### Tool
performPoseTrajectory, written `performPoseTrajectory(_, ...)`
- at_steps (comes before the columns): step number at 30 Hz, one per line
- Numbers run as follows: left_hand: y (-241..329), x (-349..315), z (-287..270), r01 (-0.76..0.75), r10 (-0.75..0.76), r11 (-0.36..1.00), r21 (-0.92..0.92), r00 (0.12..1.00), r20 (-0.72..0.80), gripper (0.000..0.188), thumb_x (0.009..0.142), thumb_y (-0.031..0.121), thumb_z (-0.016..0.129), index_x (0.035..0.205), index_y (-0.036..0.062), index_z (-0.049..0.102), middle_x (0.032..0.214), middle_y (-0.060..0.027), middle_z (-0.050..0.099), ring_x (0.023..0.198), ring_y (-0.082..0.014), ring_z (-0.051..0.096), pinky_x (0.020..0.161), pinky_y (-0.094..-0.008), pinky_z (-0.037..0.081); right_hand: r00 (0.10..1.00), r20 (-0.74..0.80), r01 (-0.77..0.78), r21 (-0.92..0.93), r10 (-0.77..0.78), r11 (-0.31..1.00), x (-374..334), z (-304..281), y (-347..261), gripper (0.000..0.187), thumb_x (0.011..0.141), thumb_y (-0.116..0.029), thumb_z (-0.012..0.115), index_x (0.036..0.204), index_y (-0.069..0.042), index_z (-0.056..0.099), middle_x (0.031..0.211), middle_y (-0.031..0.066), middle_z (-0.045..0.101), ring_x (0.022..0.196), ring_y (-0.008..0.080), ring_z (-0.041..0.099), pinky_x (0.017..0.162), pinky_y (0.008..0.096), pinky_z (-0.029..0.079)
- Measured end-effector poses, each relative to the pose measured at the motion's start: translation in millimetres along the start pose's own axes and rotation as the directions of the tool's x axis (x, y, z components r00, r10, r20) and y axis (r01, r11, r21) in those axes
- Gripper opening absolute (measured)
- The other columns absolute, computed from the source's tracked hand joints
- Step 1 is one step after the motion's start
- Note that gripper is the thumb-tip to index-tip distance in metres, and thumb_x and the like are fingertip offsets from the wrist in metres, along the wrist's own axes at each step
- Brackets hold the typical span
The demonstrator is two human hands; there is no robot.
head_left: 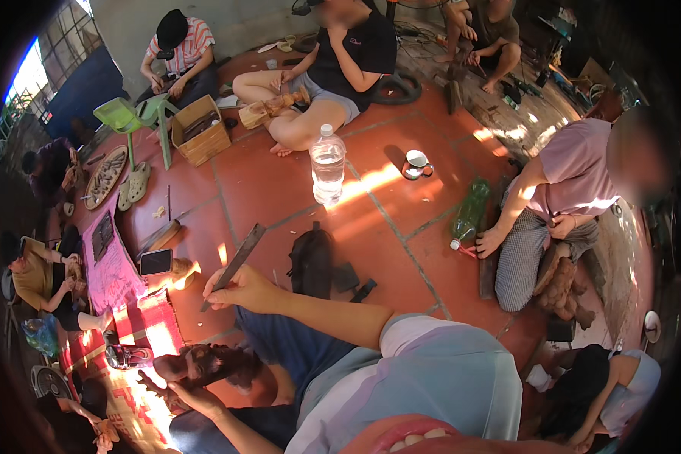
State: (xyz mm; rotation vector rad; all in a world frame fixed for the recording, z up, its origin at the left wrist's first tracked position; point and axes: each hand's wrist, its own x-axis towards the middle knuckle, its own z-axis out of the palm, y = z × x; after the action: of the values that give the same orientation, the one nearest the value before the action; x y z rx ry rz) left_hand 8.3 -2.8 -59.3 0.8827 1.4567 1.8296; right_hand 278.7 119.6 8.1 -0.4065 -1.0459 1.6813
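My right hand (244,290) is closed around a long, flat, dark bar that looks like a file (238,261); it slants up and to the right over the tiled floor. Lower down, my left hand (198,398) holds a dark brown wood carving (212,365) by its underside, near my legs in dark blue trousers. Part of the carving blends into shadow, and the grip of the left fingers is partly hidden. The bar and the carving are apart.
Several people sit around on red tiles. Nearby are a black bag (312,261), a phone (157,262), a water bottle (328,166), a mug (416,165), a green bottle (472,208), a wooden box (201,132) and a green chair (118,116). A patterned mat (132,416) lies lower left.
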Motion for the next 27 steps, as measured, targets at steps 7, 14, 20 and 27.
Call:
performPoseTrajectory(7, -18.8, 16.8, 5.9, -0.222, 0.243, 0.967, 0.124, 0.953, -0.182, 0.072, 0.097, 0.057, 0.029, 0.144, 0.0029, 0.029, 0.139, -0.0210, 0.042, 0.119, -0.0328, 0.053, 0.104, -0.0443, 0.043, 0.995, -0.002, -0.097, -0.029, 0.097, 0.995, -14.2, -11.6, 8.5, 0.028, 0.092, -0.024, 0.066, 0.109, -0.002, 0.064, 0.095, 0.0065, 0.068, 0.080, 0.0124, 0.065, 0.072, 0.0274, 0.055)
performPoseTrajectory(14, -16.8, 43.0, 10.6, 0.026, -0.044, 0.993, -0.119, 0.987, -0.153, 0.069, 0.098, 0.051, 0.032, 0.146, 0.0018, 0.031, 0.145, -0.0166, 0.038, 0.130, -0.0324, 0.043, 0.110, -0.0447, 0.037, 0.988, -0.087, -0.130, 0.009, 0.130, 0.991, -16.7, -37.6, 14.5, 0.027, 0.094, -0.028, 0.063, 0.109, -0.006, 0.067, 0.098, 0.0028, 0.067, 0.083, 0.0115, 0.065, 0.074, 0.0265, 0.055)
performPoseTrajectory(20, -28.6, 70.5, -9.9, 0.020, -0.082, 0.949, 0.315, 0.979, 0.185, 0.060, 0.099, 0.048, 0.039, 0.126, -0.0057, 0.047, 0.126, -0.0165, 0.051, 0.114, -0.0258, 0.050, 0.100, -0.0385, 0.041, 0.970, -0.096, -0.230, -0.053, 0.225, 0.972, -6.1, -31.3, 14.3, 0.028, 0.094, -0.031, 0.062, 0.111, -0.009, 0.067, 0.099, 0.0033, 0.068, 0.089, 0.0122, 0.066, 0.077, 0.0285, 0.055)
performPoseTrajectory(27, 30.5, 2.1, 96.0, 0.214, -0.410, 0.805, 0.553, 0.874, 0.259, 0.057, 0.090, 0.042, 0.054, 0.134, 0.0060, 0.051, 0.116, -0.0152, 0.064, 0.092, -0.0259, 0.063, 0.081, -0.0340, 0.050, 0.965, -0.137, -0.236, -0.081, 0.224, 0.968, -29.2, -32.1, 13.9, 0.022, 0.092, -0.013, 0.062, 0.108, 0.001, 0.064, 0.100, 0.0105, 0.067, 0.094, 0.0189, 0.066, 0.079, 0.0321, 0.056)
